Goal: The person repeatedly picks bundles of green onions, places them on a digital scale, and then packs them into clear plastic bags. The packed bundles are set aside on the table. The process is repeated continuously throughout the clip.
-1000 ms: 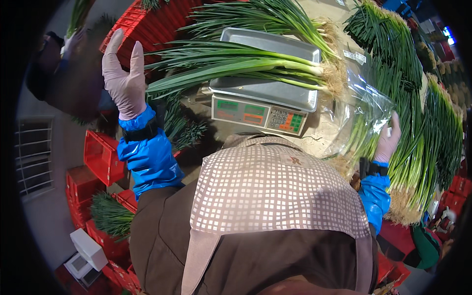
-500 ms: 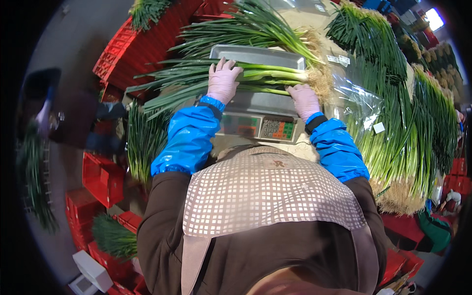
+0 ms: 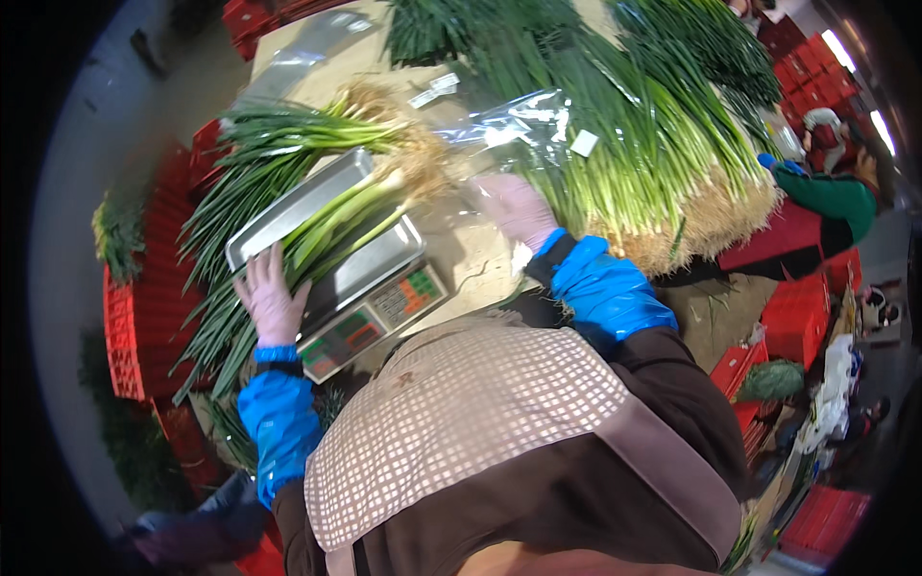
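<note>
A bunch of green onions [image 3: 351,213] lies across the metal pan [image 3: 382,261] of a weighing scale, roots to the right and leaves hanging off its left side. My left hand [image 3: 272,300], in a pale pink glove, rests on the leaves with fingers spread. On the near side of the scale is a panel [image 3: 405,298] with keys and a display. My right hand [image 3: 519,209], gloved too, reaches over the table by a clear plastic bag [image 3: 519,120]; its fingertips are blurred, so whether it grips anything is hidden.
Another bunch of green onions [image 3: 288,144] lies beyond the scale. A large row of green onions [image 3: 643,173] covers the table's right side. Small white labels [image 3: 434,91] lie on the tabletop. Red crates [image 3: 154,288] stand at the left, and a person in a green sleeve [image 3: 826,192] is at the right.
My view has turned right. My right hand has left the root end of the bunch and moved right toward the plastic bag. My left hand stays on the leaves.
</note>
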### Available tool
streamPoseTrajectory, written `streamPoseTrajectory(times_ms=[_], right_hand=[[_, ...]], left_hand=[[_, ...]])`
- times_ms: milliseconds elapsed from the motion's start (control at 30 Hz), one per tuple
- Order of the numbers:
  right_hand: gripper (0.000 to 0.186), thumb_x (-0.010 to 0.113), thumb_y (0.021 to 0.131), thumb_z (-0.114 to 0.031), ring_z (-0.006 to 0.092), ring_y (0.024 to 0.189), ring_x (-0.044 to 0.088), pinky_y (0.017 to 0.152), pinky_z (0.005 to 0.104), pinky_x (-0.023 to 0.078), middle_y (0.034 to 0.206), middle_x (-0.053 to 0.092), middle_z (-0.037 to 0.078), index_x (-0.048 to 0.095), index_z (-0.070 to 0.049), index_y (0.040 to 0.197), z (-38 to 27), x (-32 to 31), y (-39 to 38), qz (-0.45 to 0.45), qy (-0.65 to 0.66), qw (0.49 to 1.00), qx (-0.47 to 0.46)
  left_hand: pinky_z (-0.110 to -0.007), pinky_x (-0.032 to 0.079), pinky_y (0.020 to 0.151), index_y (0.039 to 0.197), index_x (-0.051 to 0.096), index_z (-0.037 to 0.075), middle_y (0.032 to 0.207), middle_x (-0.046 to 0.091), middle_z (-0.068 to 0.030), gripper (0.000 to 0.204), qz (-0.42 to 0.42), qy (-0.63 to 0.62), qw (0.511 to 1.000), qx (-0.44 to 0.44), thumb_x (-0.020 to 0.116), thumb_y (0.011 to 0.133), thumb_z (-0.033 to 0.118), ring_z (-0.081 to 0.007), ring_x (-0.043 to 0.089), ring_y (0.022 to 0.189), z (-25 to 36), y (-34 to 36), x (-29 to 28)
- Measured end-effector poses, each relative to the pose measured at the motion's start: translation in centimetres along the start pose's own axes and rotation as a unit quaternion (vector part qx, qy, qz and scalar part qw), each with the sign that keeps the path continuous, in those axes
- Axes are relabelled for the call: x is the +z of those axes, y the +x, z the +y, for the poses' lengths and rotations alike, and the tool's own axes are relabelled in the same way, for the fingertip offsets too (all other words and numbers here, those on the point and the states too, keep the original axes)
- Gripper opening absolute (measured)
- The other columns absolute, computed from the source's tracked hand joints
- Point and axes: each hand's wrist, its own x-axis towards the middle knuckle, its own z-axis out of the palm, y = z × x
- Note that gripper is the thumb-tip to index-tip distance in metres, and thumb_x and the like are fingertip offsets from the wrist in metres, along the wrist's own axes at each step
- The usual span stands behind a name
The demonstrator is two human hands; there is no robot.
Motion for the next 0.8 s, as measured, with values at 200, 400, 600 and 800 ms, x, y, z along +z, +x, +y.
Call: streamPoseTrajectory(times_ms=[200,400,600,800], right_hand=[[0.040,0.067,0.083,-0.020,0.0371,0.110,0.059,0.096,0.0425,0.046,0.115,0.063,0.022,0.063,-0.004,0.119,16.6,-17.4,-6.8,0.189,-0.285,0.892,0.296],[0.048,0.064,0.084,-0.036,0.0405,0.107,0.059,0.093,0.0465,0.046,0.113,0.064,0.024,0.064,-0.001,0.116,24.2,-20.7,-11.9,0.117,-0.308,0.830,0.449],[0.036,0.057,0.097,-0.019,0.0083,0.079,0.058,0.066,0.0230,0.046,0.092,0.064,0.003,0.059,-0.006,0.131,15.5,-20.3,-7.3,0.252,0.167,0.891,0.338],[0.041,0.054,0.097,-0.010,0.0042,0.072,0.049,0.062,0.0169,0.041,0.111,0.063,0.000,0.052,-0.004,0.138,1.1,-13.3,2.2,0.021,0.483,0.874,0.050]], left_hand=[[-0.062,0.010,0.114,0.155,0.018,0.025,0.148,0.039,-0.0072,0.106,0.003,0.032,0.992,-0.123,0.081,0.070,0.035,-0.0315,0.025,0.144,-0.5,-3.8,-1.8],[-0.061,0.008,0.114,0.153,0.024,0.022,0.152,0.036,-0.0039,0.093,0.045,0.012,0.985,-0.169,0.076,0.077,0.036,-0.0309,0.025,0.144,1.6,-6.7,-1.7],[-0.054,0.023,0.110,0.145,0.038,0.011,0.144,0.047,-0.0064,0.085,0.131,0.004,0.984,-0.122,0.080,0.071,0.017,-0.0327,0.039,0.135,4.7,-6.6,-4.1],[-0.048,0.027,0.111,0.142,0.039,0.004,0.143,0.045,-0.0134,0.080,0.222,-0.045,0.971,-0.076,0.077,0.072,0.012,-0.0372,0.037,0.134,8.7,-6.8,-6.6]])
